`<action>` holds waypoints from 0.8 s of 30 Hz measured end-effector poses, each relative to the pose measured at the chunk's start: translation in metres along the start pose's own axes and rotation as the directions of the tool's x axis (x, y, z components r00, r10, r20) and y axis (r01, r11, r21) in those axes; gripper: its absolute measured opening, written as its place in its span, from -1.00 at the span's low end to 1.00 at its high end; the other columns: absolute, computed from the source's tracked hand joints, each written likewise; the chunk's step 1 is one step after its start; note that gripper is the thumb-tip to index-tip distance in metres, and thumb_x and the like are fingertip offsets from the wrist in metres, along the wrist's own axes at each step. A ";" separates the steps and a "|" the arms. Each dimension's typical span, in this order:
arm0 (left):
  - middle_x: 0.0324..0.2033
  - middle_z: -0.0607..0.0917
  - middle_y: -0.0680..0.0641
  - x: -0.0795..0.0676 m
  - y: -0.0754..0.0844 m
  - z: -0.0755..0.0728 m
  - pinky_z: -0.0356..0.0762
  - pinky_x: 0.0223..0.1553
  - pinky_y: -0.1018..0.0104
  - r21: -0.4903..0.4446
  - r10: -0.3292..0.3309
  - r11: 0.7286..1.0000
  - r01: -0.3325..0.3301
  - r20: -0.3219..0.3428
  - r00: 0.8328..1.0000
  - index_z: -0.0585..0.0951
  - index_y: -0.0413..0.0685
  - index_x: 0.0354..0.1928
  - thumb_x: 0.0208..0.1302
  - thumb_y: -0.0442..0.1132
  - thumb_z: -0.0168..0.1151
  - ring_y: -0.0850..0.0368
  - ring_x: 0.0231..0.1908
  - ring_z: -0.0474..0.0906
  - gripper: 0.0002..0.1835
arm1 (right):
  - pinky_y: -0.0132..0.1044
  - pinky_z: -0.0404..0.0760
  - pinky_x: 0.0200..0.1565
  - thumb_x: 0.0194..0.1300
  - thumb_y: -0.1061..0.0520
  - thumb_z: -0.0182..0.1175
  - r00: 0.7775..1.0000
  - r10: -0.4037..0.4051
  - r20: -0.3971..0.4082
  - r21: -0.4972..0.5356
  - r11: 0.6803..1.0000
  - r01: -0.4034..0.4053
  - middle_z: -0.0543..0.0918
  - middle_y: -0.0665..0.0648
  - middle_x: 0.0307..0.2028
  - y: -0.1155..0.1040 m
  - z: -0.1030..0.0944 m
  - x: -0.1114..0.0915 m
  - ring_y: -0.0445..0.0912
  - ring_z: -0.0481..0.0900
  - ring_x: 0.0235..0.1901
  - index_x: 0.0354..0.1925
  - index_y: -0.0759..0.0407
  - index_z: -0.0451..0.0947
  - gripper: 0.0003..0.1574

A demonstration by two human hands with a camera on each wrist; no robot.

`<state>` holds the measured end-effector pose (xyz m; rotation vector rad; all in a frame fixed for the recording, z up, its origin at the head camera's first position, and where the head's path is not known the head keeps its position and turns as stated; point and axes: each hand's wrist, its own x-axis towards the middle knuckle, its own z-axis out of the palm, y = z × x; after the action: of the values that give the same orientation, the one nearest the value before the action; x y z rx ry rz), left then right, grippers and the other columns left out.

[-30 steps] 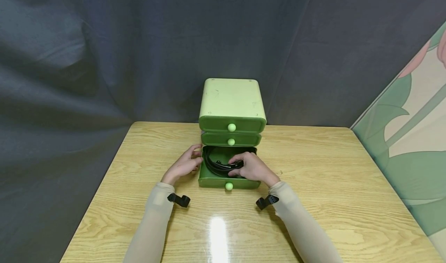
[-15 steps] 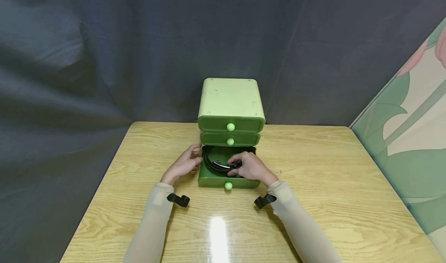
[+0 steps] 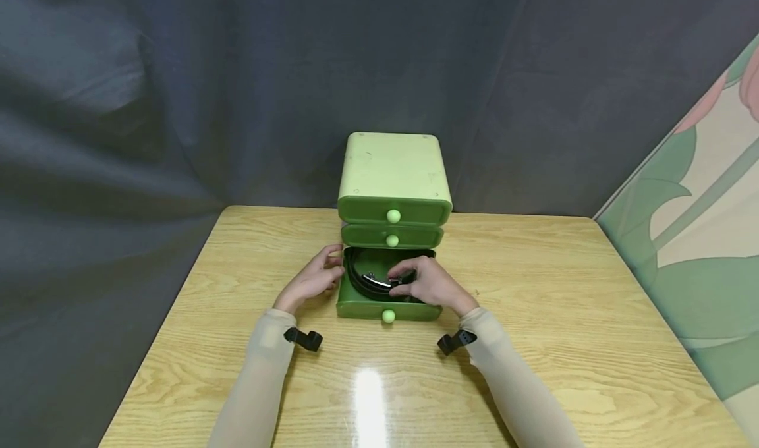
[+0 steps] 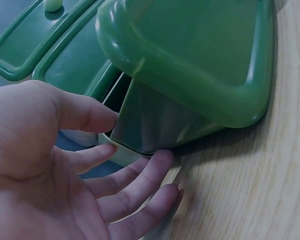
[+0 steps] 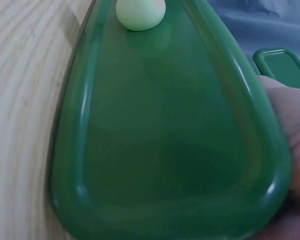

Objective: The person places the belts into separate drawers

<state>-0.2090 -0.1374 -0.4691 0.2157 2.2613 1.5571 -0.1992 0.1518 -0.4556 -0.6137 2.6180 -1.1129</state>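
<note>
A coiled black belt [image 3: 370,290] with a shiny metal piece lies in the pulled-out bottom drawer [image 3: 356,310] of a small green cabinet [image 3: 396,171]. Over the drawer's right part, my right hand [image 3: 435,282] reaches down to the coil, thumb and index finger apart with part of the belt between them. Its fingertips are hidden in the right wrist view, where the drawer front [image 5: 165,125] covers most of the picture. My left hand [image 3: 311,283] is at the drawer's left side, fingers loosely bent, fingertips by the drawer wall [image 4: 150,120].
Above the bottom drawer are two more green drawer fronts with round pale knobs; the middle drawer [image 3: 362,236] juts slightly less. The cabinet stands on a wooden table [image 3: 534,316]. A dark curtain [image 3: 284,92] hangs behind, and a floral panel [image 3: 700,237] is at the right.
The belt's metal piece has turned so that its bright face shows, and the coil has settled slightly lower. My right hand has shifted a little. The left hand stays in place.
</note>
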 end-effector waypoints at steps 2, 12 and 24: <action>0.54 0.32 -0.43 -0.001 0.002 0.000 0.53 -0.18 0.25 -0.003 0.000 1.000 0.000 0.000 1.000 0.09 -0.10 0.69 0.59 -0.25 0.02 -0.03 -0.09 0.57 -0.29 | -0.20 0.68 -0.03 0.25 0.09 0.58 1.000 -0.006 -0.006 0.010 1.000 0.006 0.85 0.03 -0.05 0.000 -0.001 -0.001 -0.16 0.73 -0.10 0.04 0.07 0.81 -0.62; 0.54 0.33 -0.42 0.000 0.001 0.000 0.53 -0.14 0.24 0.006 0.002 1.000 -0.002 0.001 1.000 0.10 -0.09 0.69 0.60 -0.23 0.01 -0.05 -0.04 0.58 -0.29 | -0.35 0.58 -0.54 0.35 0.16 0.49 0.989 -0.081 -0.124 0.116 0.989 0.095 0.87 0.16 -0.13 -0.008 -0.003 -0.012 0.02 0.69 -0.59 0.03 0.27 0.78 -0.68; 0.54 0.33 -0.42 -0.001 0.000 -0.002 0.55 -0.05 0.19 0.009 0.007 1.000 -0.007 0.009 1.000 0.08 -0.09 0.70 0.60 -0.23 0.01 -0.08 0.02 0.60 -0.28 | -0.32 0.62 -0.54 0.41 0.17 0.44 0.944 -0.109 -0.310 0.206 0.962 0.179 0.86 0.17 -0.31 -0.019 0.008 -0.033 -0.18 0.67 -0.59 -0.12 0.20 0.81 -0.87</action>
<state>-0.2090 -0.1389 -0.4683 0.2329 2.2634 1.5464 -0.1611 0.1497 -0.4457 -0.6400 2.6565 -1.6461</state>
